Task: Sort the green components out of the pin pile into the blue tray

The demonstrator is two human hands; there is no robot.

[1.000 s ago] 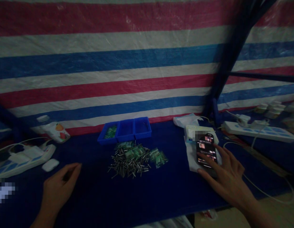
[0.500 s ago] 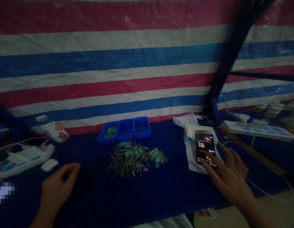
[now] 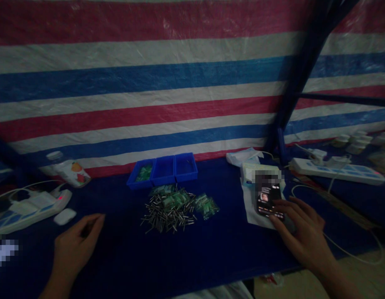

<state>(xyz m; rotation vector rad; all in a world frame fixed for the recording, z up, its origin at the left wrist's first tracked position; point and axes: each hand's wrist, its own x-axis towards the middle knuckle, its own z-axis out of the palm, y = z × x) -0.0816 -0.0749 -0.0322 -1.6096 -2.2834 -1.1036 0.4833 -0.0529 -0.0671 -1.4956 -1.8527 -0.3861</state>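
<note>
My left hand (image 3: 78, 236) rests on the blue tabletop at the left, its fingers curled and its thumb tip against the fingertips; nothing shows in it. At the right, my right hand (image 3: 304, 232) reaches over a lit smartphone (image 3: 268, 197), fingers stretched out over the lower part of its screen without gripping it. The phone leans on a tissue pack (image 3: 248, 171) with a white paper (image 3: 250, 209) beneath. Between my hands lies a pile of short metal pins (image 3: 167, 216), with small green-printed plastic packets (image 3: 206, 205) on and beside it.
Behind the pile stands a blue three-part tray (image 3: 164, 170), green packets in its left compartment. Around it are a bottle (image 3: 69, 168), a white earphone case (image 3: 64, 216), a left power strip (image 3: 33, 211) and a right power strip (image 3: 338, 170) with cables. A striped tarp (image 3: 148, 95) hangs behind.
My right hand's fingers have drawn a little down and to the right over the phone, and the picture on its screen has shifted. The left hand has stayed in place.
</note>
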